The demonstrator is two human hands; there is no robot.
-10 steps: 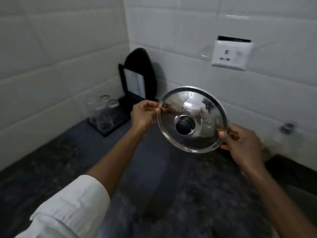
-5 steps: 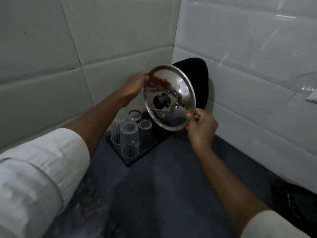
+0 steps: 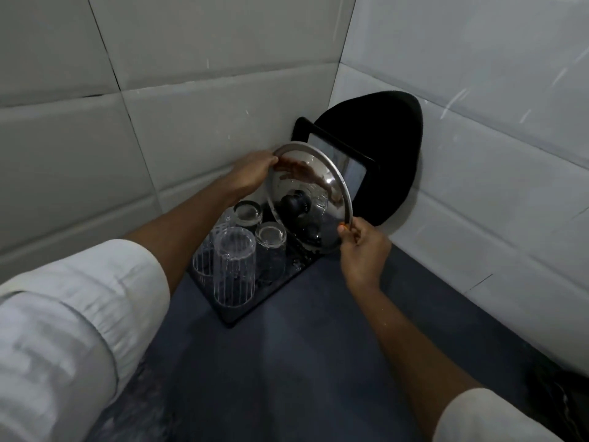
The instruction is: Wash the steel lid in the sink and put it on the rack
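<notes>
Both hands pinch the steel lid [image 3: 310,199] by its rim: left hand [image 3: 251,173] at 10 o'clock, right hand [image 3: 363,247] at 5 o'clock, lid tilted on edge over the rack [image 3: 255,309].

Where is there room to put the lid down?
The rack's front is crowded with upturned glasses. Its back, between them and the leaning black tray, looks free. The counter before the rack is bare too. Both hands hold the lid.
</notes>
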